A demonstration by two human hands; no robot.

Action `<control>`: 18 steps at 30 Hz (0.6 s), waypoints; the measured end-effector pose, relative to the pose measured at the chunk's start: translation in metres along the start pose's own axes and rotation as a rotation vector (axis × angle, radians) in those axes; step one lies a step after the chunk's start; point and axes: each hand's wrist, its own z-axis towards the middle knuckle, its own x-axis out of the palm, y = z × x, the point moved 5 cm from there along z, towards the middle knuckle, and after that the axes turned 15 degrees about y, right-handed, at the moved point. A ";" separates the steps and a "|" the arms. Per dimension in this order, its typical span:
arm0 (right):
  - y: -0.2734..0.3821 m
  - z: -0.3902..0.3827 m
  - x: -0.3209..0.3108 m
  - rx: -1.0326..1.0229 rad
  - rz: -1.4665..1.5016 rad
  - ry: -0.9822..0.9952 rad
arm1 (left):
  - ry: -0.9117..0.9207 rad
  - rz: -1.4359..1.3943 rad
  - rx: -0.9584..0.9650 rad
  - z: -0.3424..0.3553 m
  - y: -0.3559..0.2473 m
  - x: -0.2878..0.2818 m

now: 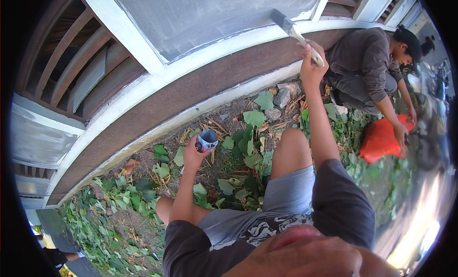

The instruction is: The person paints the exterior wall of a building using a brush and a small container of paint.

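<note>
My right hand (313, 57) is raised at the wall, its fingers closed round the pale handle of a paintbrush (299, 37). The brush's wide grey bristles touch or nearly touch the lower right part of a grey panel (210, 19), which is streaked with paint and framed in white. Lower and to the left, my left hand (193, 155) is wrapped round a small cup (207, 140) with grey paint smeared on its rim. The cup is held above the ground, its opening facing up. How deep the paint in it lies I cannot tell.
At the right a person (372, 62) crouches by the wall, both hands on a red bag (385, 138). Brown slatted vents (78, 53) flank the panel. Leafy vines (243, 181) cover the soil, and rocks (281, 98) lie near the wall's foot.
</note>
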 end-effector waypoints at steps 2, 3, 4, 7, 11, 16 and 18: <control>0.037 -0.030 0.015 0.046 0.075 0.036 | -0.004 -0.023 0.032 0.004 -0.009 -0.002; 0.061 -0.035 0.025 -0.092 -0.069 0.118 | -0.005 -0.044 0.060 0.003 -0.016 -0.005; 0.079 -0.040 0.036 -0.230 -0.211 0.202 | -0.002 -0.045 0.053 0.001 -0.020 -0.007; 0.064 -0.067 0.071 -0.006 -0.015 0.478 | 0.032 -0.106 0.146 0.005 -0.053 -0.021; 0.031 -0.108 0.118 0.417 -0.057 1.100 | 0.075 -0.142 0.240 -0.008 -0.089 -0.044; 0.039 -0.144 0.153 0.417 0.006 1.297 | 0.203 -0.047 0.351 -0.019 -0.119 -0.034; 0.060 -0.151 0.174 0.288 0.011 1.432 | 0.316 -0.150 0.322 -0.028 -0.132 -0.032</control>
